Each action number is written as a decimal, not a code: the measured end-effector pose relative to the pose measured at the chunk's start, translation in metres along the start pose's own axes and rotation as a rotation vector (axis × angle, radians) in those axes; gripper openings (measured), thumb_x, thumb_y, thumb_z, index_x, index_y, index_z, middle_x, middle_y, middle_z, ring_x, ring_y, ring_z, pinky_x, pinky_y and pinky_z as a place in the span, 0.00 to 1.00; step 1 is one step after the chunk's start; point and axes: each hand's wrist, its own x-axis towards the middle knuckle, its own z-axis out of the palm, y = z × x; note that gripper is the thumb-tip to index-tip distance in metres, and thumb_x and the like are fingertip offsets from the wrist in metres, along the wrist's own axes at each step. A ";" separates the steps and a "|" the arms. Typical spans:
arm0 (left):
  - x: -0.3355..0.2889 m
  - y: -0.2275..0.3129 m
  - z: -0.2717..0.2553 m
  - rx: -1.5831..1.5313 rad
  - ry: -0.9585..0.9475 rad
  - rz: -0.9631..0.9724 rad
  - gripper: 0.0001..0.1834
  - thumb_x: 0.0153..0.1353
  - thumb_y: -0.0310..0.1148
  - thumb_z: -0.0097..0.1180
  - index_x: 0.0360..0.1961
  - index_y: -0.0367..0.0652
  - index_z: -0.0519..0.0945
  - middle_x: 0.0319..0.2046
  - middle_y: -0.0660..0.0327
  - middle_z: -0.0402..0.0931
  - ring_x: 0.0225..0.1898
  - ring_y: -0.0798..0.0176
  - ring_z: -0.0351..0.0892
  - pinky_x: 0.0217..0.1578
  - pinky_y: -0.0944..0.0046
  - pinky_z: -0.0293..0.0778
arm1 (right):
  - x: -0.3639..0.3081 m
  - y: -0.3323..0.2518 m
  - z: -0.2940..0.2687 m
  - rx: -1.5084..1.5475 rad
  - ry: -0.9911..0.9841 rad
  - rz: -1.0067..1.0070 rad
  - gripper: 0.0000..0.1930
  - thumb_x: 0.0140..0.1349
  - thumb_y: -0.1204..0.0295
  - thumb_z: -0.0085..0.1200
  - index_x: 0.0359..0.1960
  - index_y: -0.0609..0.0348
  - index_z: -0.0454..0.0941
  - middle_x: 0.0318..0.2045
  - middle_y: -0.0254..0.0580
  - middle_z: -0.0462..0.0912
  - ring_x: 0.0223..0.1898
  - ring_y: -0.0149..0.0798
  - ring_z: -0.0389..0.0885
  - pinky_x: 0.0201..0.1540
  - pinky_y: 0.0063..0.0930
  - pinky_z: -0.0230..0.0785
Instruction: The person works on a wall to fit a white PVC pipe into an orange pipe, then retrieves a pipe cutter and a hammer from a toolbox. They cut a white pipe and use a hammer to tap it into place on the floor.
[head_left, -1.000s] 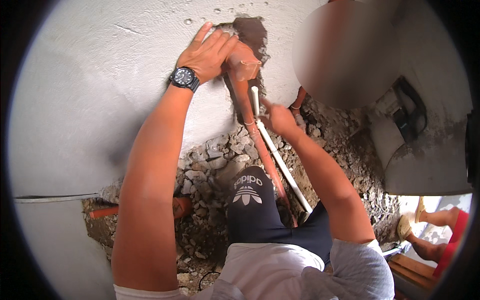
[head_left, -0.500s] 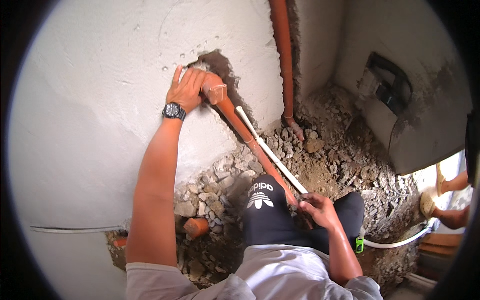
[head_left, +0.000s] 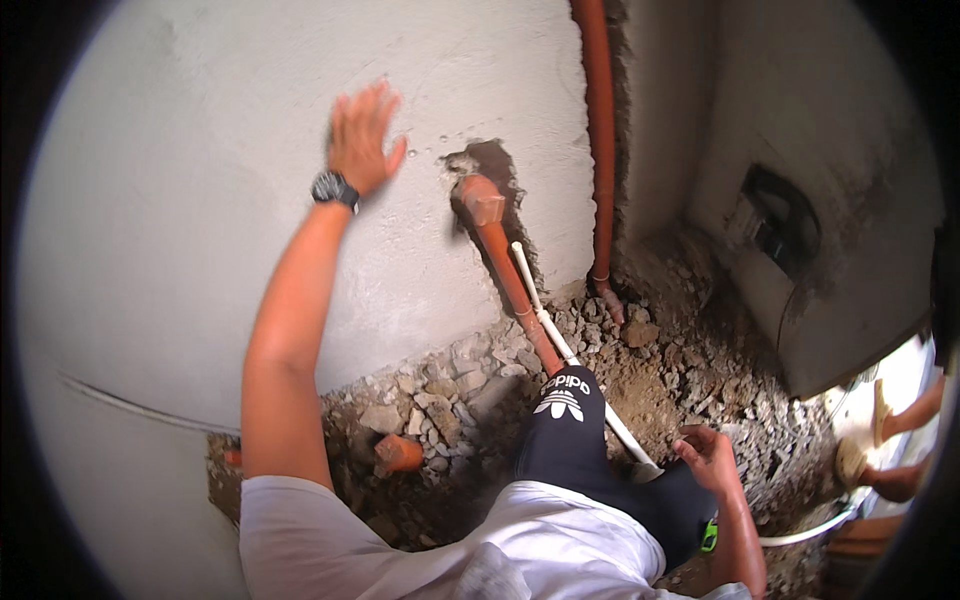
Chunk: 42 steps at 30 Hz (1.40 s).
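A thick orange plastic pipe [head_left: 514,283] is seated in a rough channel cut into the pale plastered wall [head_left: 250,120], topped by a bulky orange elbow fitting [head_left: 482,200] at a ragged dark recess [head_left: 495,158]. That much is judged done; the recess is left unfilled and the pipe exposed. Beside it a thin white plastic pipe [head_left: 558,337] is laid. The left hand [head_left: 362,145] is raised by the wall, left of the elbow fitting, its grip wide and empty; whether the wall is touched cannot be told. The right hand [head_left: 710,458] is held loosely curled near the right knee; its contents cannot be told. The ground is covered with grey-brown broken rubble [head_left: 383,418]. In the corner a second orange plastic pipe [head_left: 600,130] is set upright
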 end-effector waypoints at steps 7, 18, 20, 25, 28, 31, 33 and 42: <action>0.049 -0.037 -0.023 0.243 0.172 -0.292 0.47 0.57 0.60 0.64 0.69 0.40 0.66 0.75 0.44 0.53 0.76 0.41 0.49 0.75 0.38 0.43 | 0.030 -0.022 0.048 0.366 0.134 -0.018 0.15 0.67 0.73 0.64 0.50 0.72 0.80 0.37 0.39 0.86 0.37 0.30 0.83 0.43 0.26 0.78; 0.038 -0.047 -0.018 0.249 0.150 -0.299 0.46 0.60 0.62 0.59 0.72 0.44 0.64 0.78 0.47 0.49 0.79 0.49 0.45 0.77 0.41 0.39 | 0.069 -0.068 0.130 -0.065 -0.088 -0.138 0.16 0.66 0.72 0.65 0.52 0.69 0.81 0.37 0.47 0.88 0.39 0.35 0.86 0.45 0.29 0.78; 0.037 -0.046 -0.007 0.225 0.164 -0.314 0.47 0.60 0.62 0.59 0.73 0.44 0.63 0.78 0.48 0.49 0.79 0.49 0.44 0.77 0.41 0.39 | 0.075 -0.065 0.133 -0.097 -0.064 -0.140 0.16 0.66 0.71 0.65 0.51 0.70 0.82 0.36 0.46 0.88 0.39 0.35 0.86 0.44 0.29 0.78; 0.033 -0.044 -0.004 0.213 0.108 -0.343 0.48 0.61 0.63 0.58 0.73 0.43 0.63 0.78 0.48 0.50 0.79 0.48 0.44 0.77 0.40 0.38 | 0.118 0.026 0.138 0.537 0.059 0.249 0.08 0.69 0.68 0.61 0.37 0.60 0.81 0.27 0.38 0.83 0.27 0.36 0.81 0.32 0.30 0.75; 0.036 -0.054 -0.003 0.215 0.124 -0.339 0.47 0.61 0.63 0.57 0.73 0.42 0.64 0.77 0.47 0.51 0.79 0.48 0.45 0.77 0.39 0.39 | 0.139 0.084 0.135 1.064 0.004 0.332 0.09 0.73 0.64 0.54 0.38 0.56 0.76 0.23 0.31 0.72 0.27 0.35 0.72 0.34 0.34 0.67; 0.038 -0.050 -0.011 0.195 0.107 -0.350 0.47 0.61 0.63 0.58 0.72 0.41 0.65 0.78 0.46 0.50 0.79 0.48 0.44 0.76 0.38 0.38 | 0.139 0.111 0.142 0.977 0.176 0.380 0.12 0.76 0.61 0.46 0.33 0.46 0.71 0.21 0.27 0.68 0.28 0.34 0.68 0.35 0.32 0.63; 0.035 -0.048 -0.009 0.202 0.084 -0.363 0.47 0.61 0.62 0.58 0.72 0.41 0.65 0.78 0.46 0.50 0.79 0.47 0.44 0.76 0.38 0.38 | 0.133 0.126 0.148 0.923 0.170 0.489 0.10 0.76 0.63 0.45 0.35 0.48 0.72 0.20 0.27 0.67 0.23 0.32 0.66 0.28 0.29 0.60; 0.031 -0.044 -0.006 0.267 0.104 -0.344 0.47 0.61 0.60 0.60 0.72 0.40 0.63 0.78 0.46 0.50 0.79 0.46 0.44 0.77 0.39 0.38 | 0.137 0.144 0.170 0.405 0.245 0.284 0.12 0.70 0.68 0.58 0.30 0.62 0.78 0.23 0.40 0.81 0.19 0.31 0.76 0.21 0.28 0.67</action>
